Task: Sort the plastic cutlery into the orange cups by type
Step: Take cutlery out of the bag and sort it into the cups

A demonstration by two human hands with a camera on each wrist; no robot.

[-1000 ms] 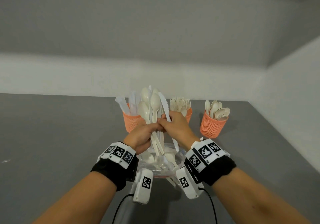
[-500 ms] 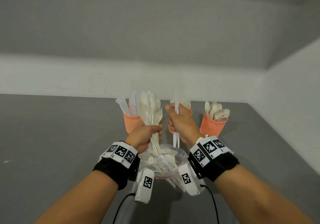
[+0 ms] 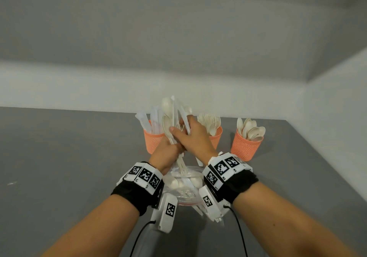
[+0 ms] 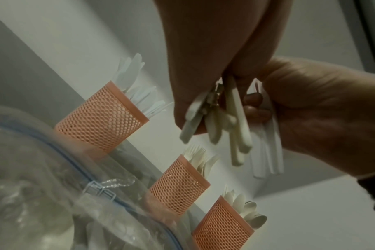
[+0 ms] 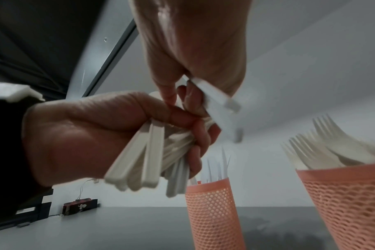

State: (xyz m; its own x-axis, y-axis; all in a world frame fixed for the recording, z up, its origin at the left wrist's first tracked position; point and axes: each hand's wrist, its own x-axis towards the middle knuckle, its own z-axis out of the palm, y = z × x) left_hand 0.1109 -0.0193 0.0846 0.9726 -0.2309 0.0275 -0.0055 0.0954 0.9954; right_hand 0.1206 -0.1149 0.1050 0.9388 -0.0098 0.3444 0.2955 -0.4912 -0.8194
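Note:
My left hand point(image 3: 167, 154) grips a bundle of white spoons and knives point(image 3: 171, 117) upright above the bag. My right hand point(image 3: 187, 132) lies against that bundle from the right, thumb across it, with a few white knives point(image 5: 216, 99) pinched in its fingers. In the right wrist view the left hand point(image 5: 86, 135) is wrapped round the handles point(image 5: 143, 157). Three orange mesh cups stand behind: the knife cup point(image 3: 154, 140) on the left, the fork cup point(image 3: 216, 138) in the middle, the spoon cup point(image 3: 246, 146) on the right.
A clear plastic zip bag point(image 3: 185, 186) with more white cutlery lies on the grey table point(image 3: 59, 157) right under my wrists. White walls close the table at the back and on the right. A small dark device point(image 5: 79, 205) sits far off on the table.
My right hand, which had drawn knives clear of the bundle, has swung back left against it. The left hand has kept its grip on the bundle.

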